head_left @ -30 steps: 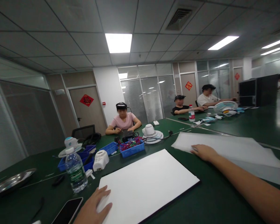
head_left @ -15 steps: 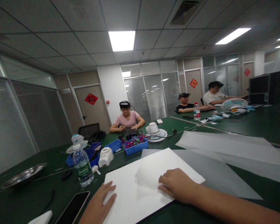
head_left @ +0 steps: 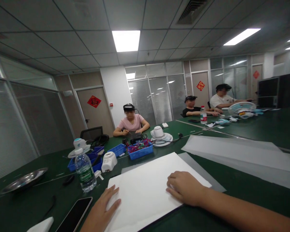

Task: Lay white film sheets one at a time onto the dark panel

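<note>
Head view: your right hand [head_left: 185, 188], fingers curled on white sheet [head_left: 140, 196], cannot tell if gripping; your left hand [head_left: 102, 206] loosely spread, resting at its left edge. White sheet near centre; translucent sheet [head_left: 198, 169] juts out far right.

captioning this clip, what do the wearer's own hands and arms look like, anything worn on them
The bare, ungloved left hand and bare, ungloved right hand show no visible rings, watch or bracelet. The bare right forearm has no sleeve, cable or marking in view.
</note>
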Available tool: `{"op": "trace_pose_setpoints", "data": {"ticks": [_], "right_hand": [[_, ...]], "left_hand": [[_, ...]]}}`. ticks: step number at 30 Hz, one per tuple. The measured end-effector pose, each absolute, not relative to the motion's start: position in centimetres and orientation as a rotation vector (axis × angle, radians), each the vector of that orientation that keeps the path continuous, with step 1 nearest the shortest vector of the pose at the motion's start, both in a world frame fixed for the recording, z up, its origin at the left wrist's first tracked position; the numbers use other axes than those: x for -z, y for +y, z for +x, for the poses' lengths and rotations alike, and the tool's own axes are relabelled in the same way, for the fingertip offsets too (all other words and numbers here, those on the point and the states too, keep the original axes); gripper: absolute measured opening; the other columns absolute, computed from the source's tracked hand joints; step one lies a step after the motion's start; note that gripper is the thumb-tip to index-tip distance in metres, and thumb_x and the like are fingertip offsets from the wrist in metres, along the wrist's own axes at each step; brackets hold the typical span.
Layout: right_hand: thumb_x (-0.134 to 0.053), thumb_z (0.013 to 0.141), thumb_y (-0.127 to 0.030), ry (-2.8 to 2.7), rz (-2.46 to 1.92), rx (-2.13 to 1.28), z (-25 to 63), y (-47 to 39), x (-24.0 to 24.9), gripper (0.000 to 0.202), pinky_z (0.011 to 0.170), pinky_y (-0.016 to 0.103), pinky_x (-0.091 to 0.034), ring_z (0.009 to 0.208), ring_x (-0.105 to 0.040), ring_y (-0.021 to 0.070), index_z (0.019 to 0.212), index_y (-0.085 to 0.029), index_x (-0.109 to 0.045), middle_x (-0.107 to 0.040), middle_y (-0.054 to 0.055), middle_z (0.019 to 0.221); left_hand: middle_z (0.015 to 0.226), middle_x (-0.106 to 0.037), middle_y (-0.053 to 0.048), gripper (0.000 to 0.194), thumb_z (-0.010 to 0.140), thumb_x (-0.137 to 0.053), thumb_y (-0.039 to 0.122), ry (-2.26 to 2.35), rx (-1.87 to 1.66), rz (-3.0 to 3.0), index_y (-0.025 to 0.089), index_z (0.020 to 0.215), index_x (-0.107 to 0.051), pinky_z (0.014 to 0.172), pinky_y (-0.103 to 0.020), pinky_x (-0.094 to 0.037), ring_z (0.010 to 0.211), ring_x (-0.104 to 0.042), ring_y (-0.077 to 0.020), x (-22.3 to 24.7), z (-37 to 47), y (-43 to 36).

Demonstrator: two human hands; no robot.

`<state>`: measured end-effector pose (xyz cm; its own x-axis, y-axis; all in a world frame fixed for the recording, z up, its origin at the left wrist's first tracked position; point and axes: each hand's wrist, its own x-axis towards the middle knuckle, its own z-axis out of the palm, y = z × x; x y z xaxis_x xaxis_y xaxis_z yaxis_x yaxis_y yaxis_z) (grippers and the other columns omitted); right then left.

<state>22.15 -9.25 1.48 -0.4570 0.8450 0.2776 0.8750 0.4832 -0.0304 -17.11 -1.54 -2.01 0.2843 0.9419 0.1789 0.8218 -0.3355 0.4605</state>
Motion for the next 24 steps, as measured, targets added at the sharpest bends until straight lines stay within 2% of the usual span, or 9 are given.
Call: {"op": "trace_pose_setpoints", "data": {"ticks": [3,6,9,12,15,18,24], "right_hand": [[-0.047,0.096,-0.052,-2.537,-1.326,0.089,22.6,-9.1,-1.6,0.037,0.092,0.030,-0.046,0.104,-0.064,0.0191,0.112,-0.027,-0.070,-0.072,0.004,0.113],[-0.043,0.098,-0.053,-2.469,-1.385,0.081,25.5,-7.5,-2.0,0.042,0.103,0.030,-0.042,0.119,-0.059,0.0172,0.129,-0.031,-0.063,-0.066,0.002,0.131],[-0.041,0.101,-0.042,-2.237,-1.693,0.177,31.4,-5.2,-1.9,0.044,0.114,0.041,-0.033,0.134,-0.048,0.0236,0.137,-0.022,-0.057,-0.055,0.010,0.144],[-0.051,0.097,-0.034,-1.934,-2.069,0.266,38.2,-4.0,-1.3,0.054,0.117,0.056,-0.025,0.142,-0.035,0.0346,0.145,-0.010,-0.047,-0.040,0.022,0.153],[-0.056,0.096,-0.042,-1.707,-2.352,0.256,43.0,-3.9,-0.3,0.053,0.108,0.061,-0.037,0.134,-0.045,0.0348,0.140,-0.014,-0.050,-0.048,0.019,0.146],[-0.056,0.096,-0.046,-1.667,-2.463,0.254,44.5,-3.5,0.5,0.044,0.097,0.052,-0.050,0.116,-0.059,0.0261,0.131,-0.018,-0.056,-0.059,0.011,0.132],[-0.060,0.095,-0.041,-1.789,-2.472,0.427,42.8,-2.6,0.7,0.033,0.090,0.045,-0.054,0.104,-0.063,0.0214,0.117,-0.016,-0.062,-0.064,0.007,0.117]], "left_hand": [[0.159,-0.043,-0.004,0.065,0.088,-0.046,0.064,1.614,-0.587,2.323,0.025,0.139,-0.057,0.125,-0.050,-0.022,0.150,-0.032,-0.0289,2.1,-16.9,-1.5],[0.156,-0.047,-0.004,0.062,0.087,-0.048,0.062,1.622,-0.587,2.341,0.025,0.135,-0.061,0.124,-0.051,-0.024,0.149,-0.034,-0.0301,2.3,-16.8,-1.4],[0.154,-0.050,-0.005,0.059,0.086,-0.050,0.059,1.612,-0.617,2.323,0.025,0.130,-0.066,0.124,-0.052,-0.024,0.148,-0.034,-0.0312,2.4,-16.8,-1.4],[0.154,-0.049,-0.006,0.058,0.085,-0.050,0.058,1.595,-0.650,2.301,0.023,0.129,-0.066,0.124,-0.053,-0.022,0.148,-0.034,-0.0316,2.5,-17.0,-1.2],[0.157,-0.044,-0.008,0.059,0.086,-0.048,0.058,1.616,-0.674,2.277,0.023,0.131,-0.065,0.124,-0.053,-0.020,0.150,-0.029,-0.0315,2.6,-17.2,-1.0],[0.158,-0.041,-0.009,0.059,0.086,-0.049,0.058,1.632,-0.694,2.264,0.024,0.130,-0.065,0.123,-0.054,-0.019,0.150,-0.028,-0.0319,2.6,-17.4,-0.8],[0.156,-0.045,-0.012,0.065,0.075,-0.063,0.059,1.611,-0.746,2.228,0.022,0.129,-0.067,0.122,-0.054,-0.025,0.147,-0.034,-0.0349,2.8,-17.7,-0.8]]}}
